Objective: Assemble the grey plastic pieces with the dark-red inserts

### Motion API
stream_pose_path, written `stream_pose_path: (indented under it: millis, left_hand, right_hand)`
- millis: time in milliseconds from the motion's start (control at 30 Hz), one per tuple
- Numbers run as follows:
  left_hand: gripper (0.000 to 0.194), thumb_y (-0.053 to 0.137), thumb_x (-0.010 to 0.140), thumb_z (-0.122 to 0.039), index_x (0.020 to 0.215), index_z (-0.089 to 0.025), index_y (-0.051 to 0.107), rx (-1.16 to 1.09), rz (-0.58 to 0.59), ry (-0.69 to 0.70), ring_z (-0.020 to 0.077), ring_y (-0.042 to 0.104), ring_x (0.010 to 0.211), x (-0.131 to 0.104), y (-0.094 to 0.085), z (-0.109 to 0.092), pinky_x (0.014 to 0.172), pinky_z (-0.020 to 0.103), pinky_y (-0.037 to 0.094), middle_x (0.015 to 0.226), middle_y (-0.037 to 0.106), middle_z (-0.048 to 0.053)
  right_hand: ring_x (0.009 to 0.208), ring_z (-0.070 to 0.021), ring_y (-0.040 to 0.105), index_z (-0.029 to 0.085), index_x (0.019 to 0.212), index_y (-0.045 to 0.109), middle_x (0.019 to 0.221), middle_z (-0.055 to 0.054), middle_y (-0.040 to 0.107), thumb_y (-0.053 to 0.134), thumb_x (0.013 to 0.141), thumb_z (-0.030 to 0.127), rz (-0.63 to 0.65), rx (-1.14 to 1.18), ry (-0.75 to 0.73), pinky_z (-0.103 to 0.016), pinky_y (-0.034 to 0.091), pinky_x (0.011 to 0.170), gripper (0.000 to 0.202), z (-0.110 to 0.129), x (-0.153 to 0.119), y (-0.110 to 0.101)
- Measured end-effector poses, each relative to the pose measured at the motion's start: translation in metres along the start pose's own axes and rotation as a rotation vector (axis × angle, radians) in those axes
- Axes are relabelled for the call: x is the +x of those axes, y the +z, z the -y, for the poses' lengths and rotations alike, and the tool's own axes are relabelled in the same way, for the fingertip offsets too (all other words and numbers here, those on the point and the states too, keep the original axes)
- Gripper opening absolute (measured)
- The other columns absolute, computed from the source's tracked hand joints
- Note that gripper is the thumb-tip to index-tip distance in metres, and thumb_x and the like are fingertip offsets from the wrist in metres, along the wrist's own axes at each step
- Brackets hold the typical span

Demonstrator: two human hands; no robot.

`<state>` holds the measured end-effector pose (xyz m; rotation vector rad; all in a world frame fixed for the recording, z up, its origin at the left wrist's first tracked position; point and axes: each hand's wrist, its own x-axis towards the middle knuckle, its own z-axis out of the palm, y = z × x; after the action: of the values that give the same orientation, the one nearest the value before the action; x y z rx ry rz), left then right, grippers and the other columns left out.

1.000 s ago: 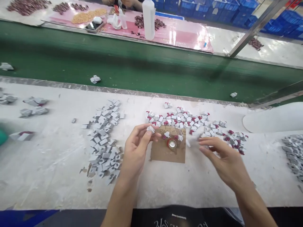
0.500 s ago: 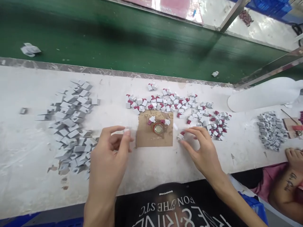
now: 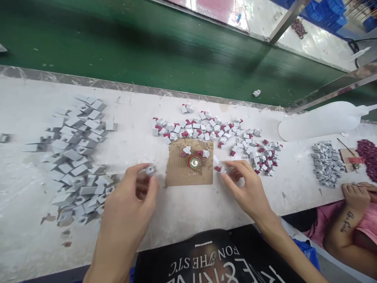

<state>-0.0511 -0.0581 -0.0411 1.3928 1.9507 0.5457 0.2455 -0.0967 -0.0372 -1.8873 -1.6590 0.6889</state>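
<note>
Bright and evenly lit over the table (image 3: 176,210), with soft, faint shadows. Darkened in a band along the green strip (image 3: 132,59); glaring white on the pink sheet (image 3: 219,10). Clearest mid-frame, stretched toward the edges, smeared and soft at the left pile (image 3: 78,157).

The left forearm (image 3: 108,255) rises from the bottom edge, left of centre, its wrist nearly straight; the left hand (image 3: 129,196) is at centre-left with its back towards the camera, forefinger (image 3: 136,169) arched to the right, thumb (image 3: 152,192) pointing up beneath it, the other fingers curled behind; the right forearm (image 3: 285,239) slants up and leftward from the lower right; the right hand (image 3: 246,186) is right of centre, fingers bent and pointing left, thumb reaching left below the forefinger; whether either pinch is closed is unclear.
</note>
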Motion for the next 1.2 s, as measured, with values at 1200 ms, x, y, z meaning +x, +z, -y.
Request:
stream_pose_path:
  millis: [1200]
  left_hand:
    - [0.020, 0.083, 0.096, -0.041, 0.110, -0.028, 0.080, -0.568, 0.088, 0.049, 0.0228, 0.080, 0.093, -0.003, 0.014, -0.001, 0.088, 0.036, 0.068, 0.099, 0.083, 0.002]
  right_hand:
    - [0.106, -0.0260, 0.079, 0.033, 0.116, 0.087, 0.112, -0.005, 0.084, 0.079, 0.107, 0.023, 0.012, 0.337, -0.047, -0.044, 0.065, 0.092, 0.016, 0.018, 0.010, -0.002]
